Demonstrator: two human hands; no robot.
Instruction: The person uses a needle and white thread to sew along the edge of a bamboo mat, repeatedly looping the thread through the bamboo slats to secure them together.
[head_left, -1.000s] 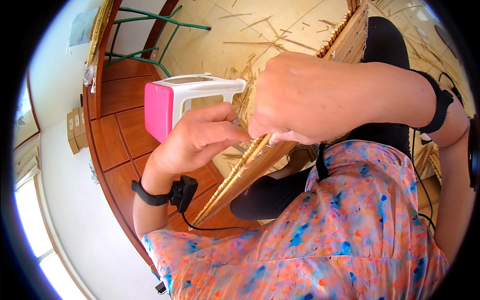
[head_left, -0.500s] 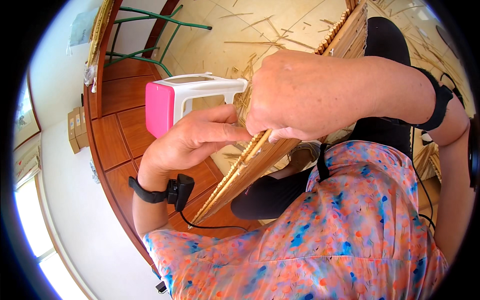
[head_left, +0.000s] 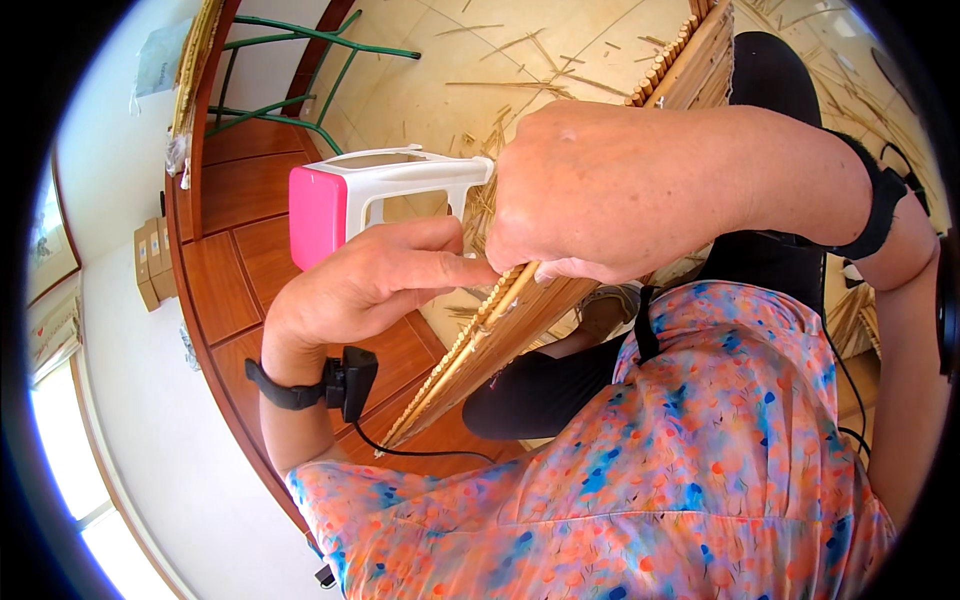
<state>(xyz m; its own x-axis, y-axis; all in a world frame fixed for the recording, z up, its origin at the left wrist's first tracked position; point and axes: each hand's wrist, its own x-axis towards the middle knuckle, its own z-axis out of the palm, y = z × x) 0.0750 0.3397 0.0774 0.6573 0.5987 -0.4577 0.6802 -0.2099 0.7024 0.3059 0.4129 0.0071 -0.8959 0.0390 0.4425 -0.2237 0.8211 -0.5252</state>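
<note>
A panel of tightly bound straw-coloured stalks stands on edge in front of me, slanting from lower left to upper right. My right hand is closed over its upper edge, the thumb pressed on the near face. From the left, my left hand meets the same edge, fingers bent and pressed together, the tips close against the right hand. Whatever lies between those left fingertips is too small or hidden to name. Cut stalk ends line the panel's edge. Black straps circle both wrists, the left one carrying a small black device.
A pink-topped white stool lies on its side beyond my left hand. Green metal legs stand farther back. Loose stalks litter the tiled floor. Reddish-brown wooden panelling runs along the left, and a black cable trails from the left wrist device.
My left hand and wrist have shifted slightly left, fingertips still at the panel's edge. The right hand has moved barely left and keeps its grip.
</note>
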